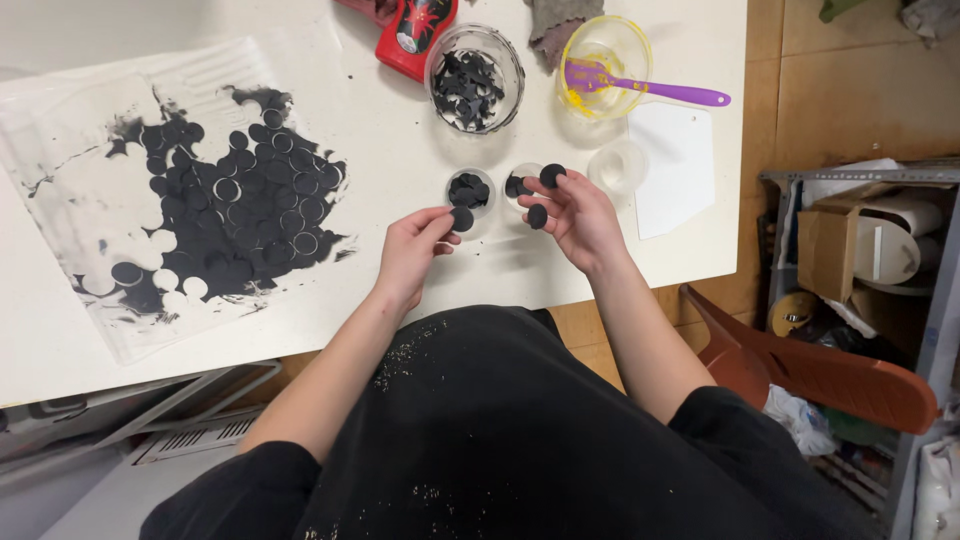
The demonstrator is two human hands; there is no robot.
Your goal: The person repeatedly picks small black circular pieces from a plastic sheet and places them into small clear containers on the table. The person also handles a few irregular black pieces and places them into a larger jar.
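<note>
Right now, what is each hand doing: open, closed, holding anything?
Left hand: fingers pinched on one black disc.
Right hand: fingers closed on two black discs, upper disc and lower disc.

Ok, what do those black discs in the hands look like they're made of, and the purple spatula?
The black discs look like thin, matte, soft sheet, perhaps foam or felt: flat, dull, no shine. The left hand pinches one; the right hand holds two. The purple spatula looks like smooth moulded plastic or silicone, slightly glossy.

left hand (412, 245): black disc (462, 218) | right hand (580, 215): two discs (538, 216)
</note>
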